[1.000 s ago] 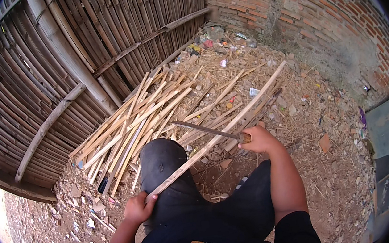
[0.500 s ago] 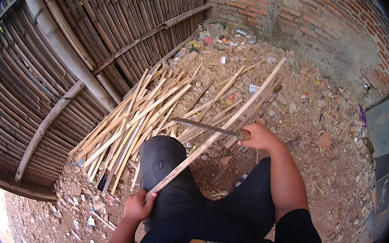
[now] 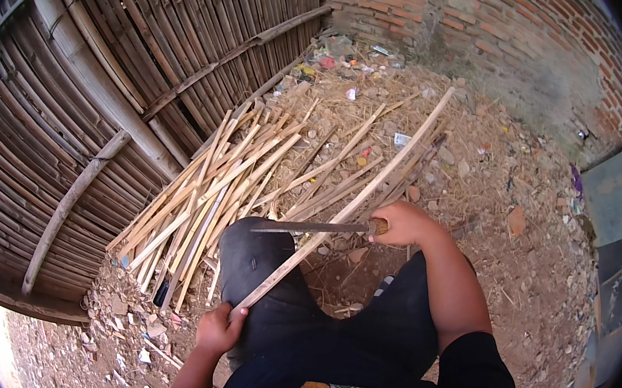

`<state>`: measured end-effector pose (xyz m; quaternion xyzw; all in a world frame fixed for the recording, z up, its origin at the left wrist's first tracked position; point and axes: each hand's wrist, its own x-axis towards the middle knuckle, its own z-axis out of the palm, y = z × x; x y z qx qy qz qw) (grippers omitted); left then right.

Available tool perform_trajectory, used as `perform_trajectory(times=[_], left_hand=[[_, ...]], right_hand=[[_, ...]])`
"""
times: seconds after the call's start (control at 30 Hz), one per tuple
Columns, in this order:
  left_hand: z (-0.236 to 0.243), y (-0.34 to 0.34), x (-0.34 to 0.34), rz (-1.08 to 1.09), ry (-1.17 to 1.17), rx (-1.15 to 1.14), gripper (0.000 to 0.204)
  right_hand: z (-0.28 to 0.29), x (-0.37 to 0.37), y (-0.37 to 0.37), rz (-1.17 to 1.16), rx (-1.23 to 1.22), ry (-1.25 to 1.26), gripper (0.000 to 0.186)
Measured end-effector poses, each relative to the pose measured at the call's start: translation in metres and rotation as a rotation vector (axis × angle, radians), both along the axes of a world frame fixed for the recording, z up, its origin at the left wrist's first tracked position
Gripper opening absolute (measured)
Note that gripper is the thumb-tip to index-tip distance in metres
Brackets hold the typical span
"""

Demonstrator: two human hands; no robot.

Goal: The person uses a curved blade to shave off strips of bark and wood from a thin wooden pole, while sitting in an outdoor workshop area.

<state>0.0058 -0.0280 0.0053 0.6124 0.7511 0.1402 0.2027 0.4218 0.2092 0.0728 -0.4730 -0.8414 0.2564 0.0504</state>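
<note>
A long pale wooden strip (image 3: 398, 158) slants from my left thigh up toward the far right. My left hand (image 3: 219, 328) is closed round its near end, with the thumb on top. In my right hand (image 3: 403, 224) is the wooden handle of a machete (image 3: 292, 227). Its long dark blade points left and crosses the strip around the strip's middle, close to my left knee. Whether the edge touches the wood I cannot tell.
A loose pile of similar strips (image 3: 213, 197) lies ahead on the left, beside a bamboo wall (image 3: 182, 48). Several more strips lie beyond my knees. A brick wall (image 3: 521, 28) stands at the far right. Rubble, straw and litter cover the ground (image 3: 509, 272).
My right hand has come down and slightly left, bringing the machete nearer to me along the strip. The blade has turned more level. My left hand keeps its hold.
</note>
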Motion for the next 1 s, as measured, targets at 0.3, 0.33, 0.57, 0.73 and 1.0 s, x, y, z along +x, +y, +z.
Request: perform_trajectory(times=[0.3,0.33,0.57,0.73,1.0], left_hand=[[-0.002,-0.001,0.0,-0.009,-0.005,0.013,0.055],[-0.003,-0.001,0.0,-0.009,-0.008,0.013,0.056],[0.002,-0.003,0.0,0.004,-0.007,-0.017,0.056],[0.007,-0.002,0.003,-0.007,0.015,0.001,0.055],[0.008,-0.001,0.004,-0.006,-0.009,-0.003,0.051]], right_hand=[[-0.011,0.047,0.026,-0.383,-0.052,0.177,0.046],[-0.013,0.049,0.026,-0.37,-0.02,0.177,0.047],[-0.003,0.006,0.008,-0.035,-0.04,-0.01,0.051],[-0.012,0.025,0.018,-0.161,-0.064,0.072,0.049],[-0.005,0.03,0.017,-0.178,0.014,0.032,0.045]])
